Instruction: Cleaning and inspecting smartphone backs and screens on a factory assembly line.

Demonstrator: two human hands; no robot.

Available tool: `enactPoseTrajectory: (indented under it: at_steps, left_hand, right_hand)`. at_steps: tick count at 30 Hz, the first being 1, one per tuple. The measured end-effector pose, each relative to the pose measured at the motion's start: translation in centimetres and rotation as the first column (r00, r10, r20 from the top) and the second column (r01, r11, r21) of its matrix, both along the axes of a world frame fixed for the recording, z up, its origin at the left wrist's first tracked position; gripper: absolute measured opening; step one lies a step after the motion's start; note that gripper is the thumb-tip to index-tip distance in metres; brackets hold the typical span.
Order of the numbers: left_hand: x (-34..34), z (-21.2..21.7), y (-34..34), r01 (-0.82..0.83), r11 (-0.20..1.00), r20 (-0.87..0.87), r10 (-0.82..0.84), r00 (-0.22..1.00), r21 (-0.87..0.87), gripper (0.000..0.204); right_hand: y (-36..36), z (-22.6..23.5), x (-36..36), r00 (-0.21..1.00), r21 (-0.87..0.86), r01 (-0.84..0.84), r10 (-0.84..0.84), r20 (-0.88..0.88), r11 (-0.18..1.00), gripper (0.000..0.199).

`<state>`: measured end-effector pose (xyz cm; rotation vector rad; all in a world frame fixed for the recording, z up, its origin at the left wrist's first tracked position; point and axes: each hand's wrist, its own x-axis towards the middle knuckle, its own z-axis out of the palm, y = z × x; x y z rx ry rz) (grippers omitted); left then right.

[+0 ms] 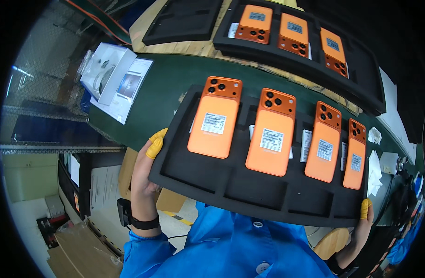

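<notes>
Both hands grip a black foam tray (254, 194) from its sides. The left hand (147, 155) is closed on the left edge, yellow-covered fingertips (155, 144) pressed to the rim and other fingers partly visible below it. The right hand (367, 214) holds the right edge at the near corner, one yellow-covered fingertip against the side; how far its hidden fingers are open cannot be told. The left forearm rises nearly upright, a black strap (145, 224) around it; the right forearm slants upward and outward.

The tray overlaps the near edge of a green desk (168, 76); whether it touches the desk cannot be told. Four orange phones lie in a row along its far half, backs up, cameras toward the far edge: the first phone (214, 118) near the left edge, the second (271, 134) and third (322, 143) between, the fourth (354, 155) near the right edge. Each bears a pale label. Beyond the desk's far edge, another tray (286, 54) carries three similar phones. A white box (117, 76) sits near the desk's left edge.
</notes>
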<state>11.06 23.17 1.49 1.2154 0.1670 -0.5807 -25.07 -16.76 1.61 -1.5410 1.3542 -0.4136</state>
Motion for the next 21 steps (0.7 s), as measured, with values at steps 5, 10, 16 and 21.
enactPoseTrajectory:
  at_steps: [5,10,16,21]
  left_hand:
    - [0.0,0.0,-0.5,-0.047,0.998,0.019,0.048,0.999,-0.047,0.042]
    - [-0.5,-0.8,-0.1,-0.093,0.996,0.063,0.092,0.994,0.016,0.036]
    - [-1.2,-0.4,0.1,-0.110,0.994,0.080,0.109,0.991,0.016,0.034]
    - [-0.8,-0.2,-0.1,-0.141,0.990,0.075,0.141,0.987,-0.004,0.036]
  right_hand:
    - [-0.5,1.5,0.7,0.999,0.044,0.034,-0.034,0.002,0.998,0.046]
    - [-1.1,1.2,0.4,0.992,-0.005,-0.028,0.027,-0.122,1.000,0.052]
    - [-2.5,0.7,-0.4,0.995,0.079,-0.067,0.073,-0.064,0.995,0.046]
    - [-1.9,0.5,0.5,0.991,0.001,-0.049,0.049,-0.121,0.999,0.050]
